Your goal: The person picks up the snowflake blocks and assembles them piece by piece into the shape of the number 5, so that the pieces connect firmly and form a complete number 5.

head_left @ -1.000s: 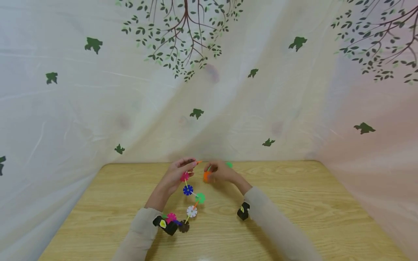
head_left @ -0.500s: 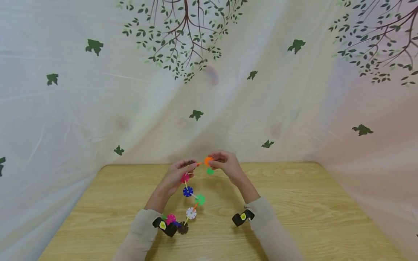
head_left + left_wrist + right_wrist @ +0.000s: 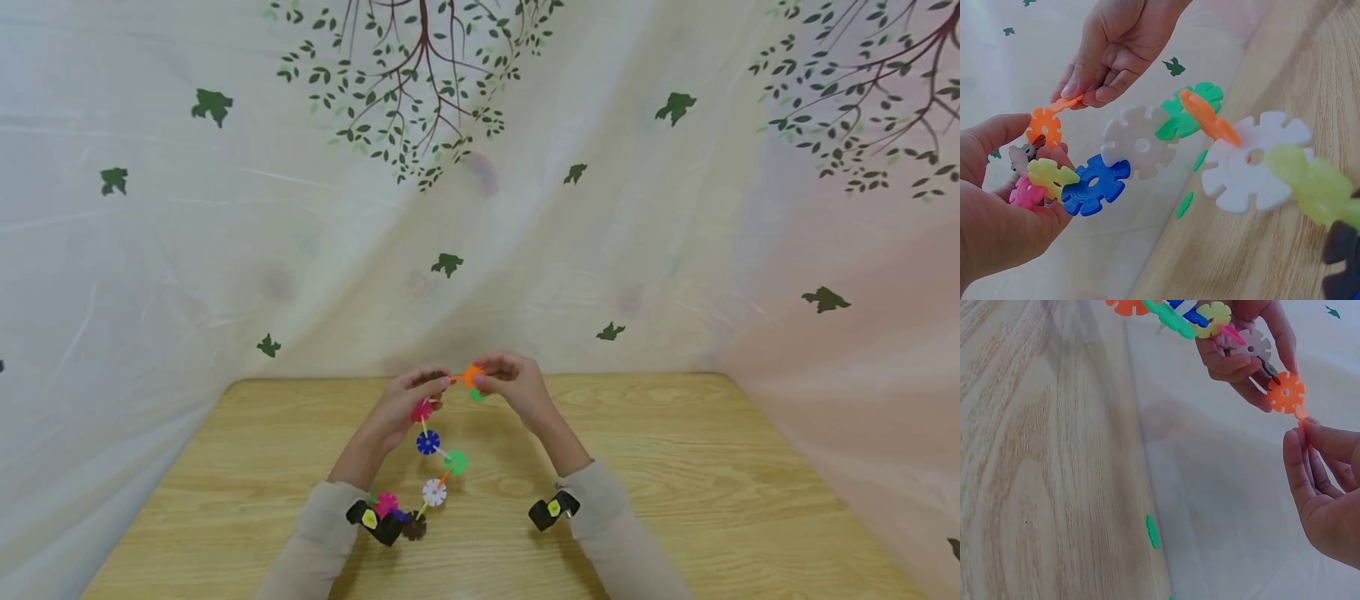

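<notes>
My left hand (image 3: pixel 397 408) holds one end of a chain of interlocking snowflake discs, with its thumb on an orange disc (image 3: pixel 1045 127). Grey, dark, pink and yellow discs sit among those fingers, and a blue disc (image 3: pixel 1110 190) follows outside them. From there the chain hangs down past a white disc (image 3: pixel 1222 187) toward the left forearm. Between thumb and fingers my right hand (image 3: pixel 517 387) pinches a second orange disc (image 3: pixel 472 377). In the right wrist view this disc (image 3: pixel 1300 414) stands edge-on, its rim right at the rim of the left hand's orange disc.
Loose green discs (image 3: pixel 1185 205) lie on the wooden table (image 3: pixel 675 483) near its far edge, below the right hand. Behind the table hangs a pale cloth (image 3: pixel 337 250) printed with branches and birds. Lower chain parts, with a brown disc (image 3: pixel 415 527), lie beside the left wrist camera.
My right hand has risen and shifted with its orange disc, from over the table right of the left hand to meet the chain's end. The left hand has stayed nearly in place.
</notes>
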A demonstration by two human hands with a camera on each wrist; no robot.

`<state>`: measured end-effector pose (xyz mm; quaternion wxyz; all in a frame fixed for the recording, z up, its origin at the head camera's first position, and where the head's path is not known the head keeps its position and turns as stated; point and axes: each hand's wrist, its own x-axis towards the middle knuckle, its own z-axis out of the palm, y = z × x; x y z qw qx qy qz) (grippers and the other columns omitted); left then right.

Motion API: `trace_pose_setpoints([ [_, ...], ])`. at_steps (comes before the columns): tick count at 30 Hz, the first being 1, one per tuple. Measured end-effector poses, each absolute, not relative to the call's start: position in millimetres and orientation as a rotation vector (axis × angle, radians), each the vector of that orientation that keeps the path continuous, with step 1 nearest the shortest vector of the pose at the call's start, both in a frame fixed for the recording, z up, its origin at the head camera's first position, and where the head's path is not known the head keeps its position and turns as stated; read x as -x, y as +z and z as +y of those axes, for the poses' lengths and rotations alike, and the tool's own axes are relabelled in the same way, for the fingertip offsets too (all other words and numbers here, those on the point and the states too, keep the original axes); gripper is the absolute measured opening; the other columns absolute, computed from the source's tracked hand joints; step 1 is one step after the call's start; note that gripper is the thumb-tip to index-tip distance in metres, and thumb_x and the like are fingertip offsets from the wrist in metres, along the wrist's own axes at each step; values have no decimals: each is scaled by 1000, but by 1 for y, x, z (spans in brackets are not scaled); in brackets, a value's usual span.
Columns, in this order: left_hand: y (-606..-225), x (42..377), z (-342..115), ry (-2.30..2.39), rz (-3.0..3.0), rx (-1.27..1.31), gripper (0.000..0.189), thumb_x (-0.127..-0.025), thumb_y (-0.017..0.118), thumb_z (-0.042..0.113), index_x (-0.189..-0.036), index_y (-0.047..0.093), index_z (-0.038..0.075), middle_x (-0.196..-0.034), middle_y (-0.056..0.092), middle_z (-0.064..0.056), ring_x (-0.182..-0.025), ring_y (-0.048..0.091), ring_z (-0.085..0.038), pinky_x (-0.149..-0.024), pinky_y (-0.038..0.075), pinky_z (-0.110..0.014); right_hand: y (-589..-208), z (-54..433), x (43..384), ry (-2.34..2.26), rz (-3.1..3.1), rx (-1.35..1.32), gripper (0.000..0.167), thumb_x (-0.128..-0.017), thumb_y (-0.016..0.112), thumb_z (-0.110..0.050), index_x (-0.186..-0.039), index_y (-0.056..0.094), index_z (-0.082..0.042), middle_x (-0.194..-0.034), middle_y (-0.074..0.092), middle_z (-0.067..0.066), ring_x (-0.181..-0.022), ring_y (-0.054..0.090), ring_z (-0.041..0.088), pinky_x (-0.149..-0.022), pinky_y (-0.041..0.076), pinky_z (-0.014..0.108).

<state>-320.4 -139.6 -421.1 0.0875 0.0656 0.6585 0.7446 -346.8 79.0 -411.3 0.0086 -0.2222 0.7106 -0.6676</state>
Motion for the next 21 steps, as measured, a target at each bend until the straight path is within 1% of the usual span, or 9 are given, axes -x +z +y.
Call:
trace_pose_setpoints([
  [3,-420,320,-141,2221,1953,-199,35,-101,65,21,-129,60,1,-109,61,-1,-97,55,-15,-86,54,-26,-410,77,345,-2108,2232,698,24,-93,69,4,-116,67,10,-96,71,18,-73,69,15,-82,61,52],
  [9,-420,320,-141,2207,1950,-219,37,-102,63,20,-131,58,-2,-109,59,-2,-96,54,-14,-86,54,-26,-411,76,343,-2116,2238,677,25,-92,71,3,-116,68,10,-95,72,15,-73,69,14,-75,63,33],
  [12,-420,320,-140,2207,1947,-217,34,-102,63,19,-129,60,-1,-107,59,-1,-95,54,-14,-88,55,-28,-411,76,343,-2101,2236,682,26,-92,72,1,-117,68,10,-96,72,18,-75,71,14,-75,63,32],
  [16,-420,321,-138,2207,1926,-223,31,-102,62,17,-128,61,-1,-108,60,0,-99,56,-14,-99,55,-36,-410,77,343,-2080,2230,695,27,-92,72,1,-116,68,11,-98,73,22,-75,71,13,-77,63,38],
  [19,-420,321,-136,2224,1896,-225,29,-103,61,15,-127,61,-2,-110,61,0,-103,58,-15,-105,54,-42,-409,78,344,-2073,2216,696,26,-91,72,1,-115,68,12,-99,75,20,-74,71,11,-77,63,38],
  [21,-420,321,-136,2240,1886,-236,28,-102,62,13,-125,62,-3,-109,63,0,-105,61,-16,-105,54,-43,-408,80,344,-2070,2207,689,26,-91,73,1,-114,69,12,-98,76,17,-74,72,11,-75,63,35],
])
